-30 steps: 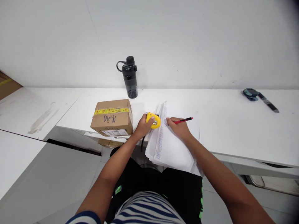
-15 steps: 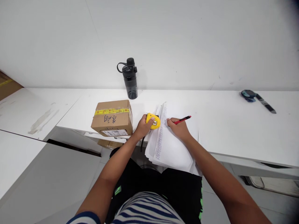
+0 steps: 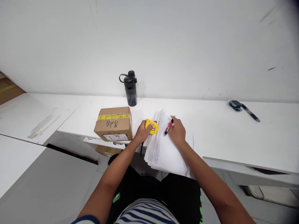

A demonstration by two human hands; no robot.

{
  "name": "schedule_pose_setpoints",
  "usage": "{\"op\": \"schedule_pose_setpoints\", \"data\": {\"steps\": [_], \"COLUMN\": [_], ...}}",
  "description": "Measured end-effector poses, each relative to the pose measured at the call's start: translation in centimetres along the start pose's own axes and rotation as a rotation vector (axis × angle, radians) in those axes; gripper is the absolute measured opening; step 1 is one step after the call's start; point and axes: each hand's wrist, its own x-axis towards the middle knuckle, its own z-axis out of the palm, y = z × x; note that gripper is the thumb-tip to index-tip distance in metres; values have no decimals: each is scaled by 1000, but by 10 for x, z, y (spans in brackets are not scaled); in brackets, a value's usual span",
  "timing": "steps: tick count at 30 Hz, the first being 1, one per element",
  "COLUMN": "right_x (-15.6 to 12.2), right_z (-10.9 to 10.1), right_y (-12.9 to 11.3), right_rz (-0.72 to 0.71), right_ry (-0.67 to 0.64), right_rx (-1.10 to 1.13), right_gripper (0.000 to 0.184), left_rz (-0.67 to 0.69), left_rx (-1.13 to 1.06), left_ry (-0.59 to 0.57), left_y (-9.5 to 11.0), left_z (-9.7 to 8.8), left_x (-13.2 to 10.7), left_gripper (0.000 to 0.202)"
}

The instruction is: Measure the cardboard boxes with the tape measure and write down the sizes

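My left hand (image 3: 142, 132) is closed around a yellow tape measure (image 3: 154, 128), its thumb on the front of the case. A black strap (image 3: 141, 149) hangs from below that hand. White sheets of paper (image 3: 171, 155) lie fanned at the desk's front edge, and some stick out past it. Small bluish-purple marks run in a strip along the top sheet's left part. On the paper's right side rests my right hand (image 3: 177, 130), its fingers closed on a red and black pen (image 3: 169, 126). The pen slants with its lower end over the sheet.
A taped cardboard box (image 3: 113, 124) sits left of my left hand. Behind it stands a dark bottle (image 3: 130, 90) near the wall. A dark blue object (image 3: 235, 105) and a black-and-grey marker-like stick (image 3: 251, 113) lie at the right on the white desk (image 3: 224, 133).
In my right hand the pen has swung from pointing up and right to a steep slant. The left hand keeps the tape measure. The whole view has shifted slightly.
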Motion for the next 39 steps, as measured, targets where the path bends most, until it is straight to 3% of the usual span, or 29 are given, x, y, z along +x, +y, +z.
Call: {"op": "schedule_pose_setpoints", "data": {"steps": [5, 9, 11, 14, 16, 18, 20, 22, 23, 25, 27, 30, 32, 35, 37, 39], "right_x": [6, -6, -21, -50, -69, -83, -90, -90, -88, -81, -74, -65, -59, -43, -25, -4], "right_z": [3, -14, -29, -47, -52, -47, -35, -22, -16, -8, -5, -4, -5, -7, -10, -14], "right_y": [2, -12, -27, -59, -84, -107, -127, -144, -150, -161, -168, -170, -165, -154, -146, -142], "right_rz": [26, -38, -99, -224, -286, -324, -392, -538, -639, -849, -1018, -1141, -1108, -920, -785, -690], "right_ry": [-51, -120, -270, -656, -725, -630, -384, -149, -93, -125, -249, -384, -410, -369, -340, -348], "right_rx": [-4, 96, 298, 621, 721, 721, 659, 574, 533, 447, 361, 224, 133, 73, 77, 63], "right_gripper": [56, 61, 58, 56, 64, 64, 60, 60, 62, 65, 62, 48, 43, 61, 74, 72], "left_rz": [8, 82, 184, 405, 584, 670, 600, 432, 343, 182, 68, -20, -45, -46, -44, -65], "left_rx": [10, -60, -133, -153, -83, 3, 16, -74, -144, -290, -388, -372, -295, -218, -176, -84], "left_ry": [12, 38, 35, 93, 162, 213, 284, 359, 375, 349, 290, 209, 163, 93, 88, 120], "left_y": [3, 15, 26, 51, 71, 88, 100, 106, 106, 106, 105, 105, 106, 111, 114, 113], "left_z": [0, 1, 1, -6, -16, -32, -51, -71, -81, -100, -117, -142, -161, -197, -222, -245], "left_x": [-7, -32, -53, -87, -107, -123, -136, -146, -150, -156, -159, -159, -156, -141, -123, -100], "left_gripper": [33, 40, 46, 57, 61, 57, 50, 48, 50, 54, 54, 48, 44, 38, 37, 39]}}
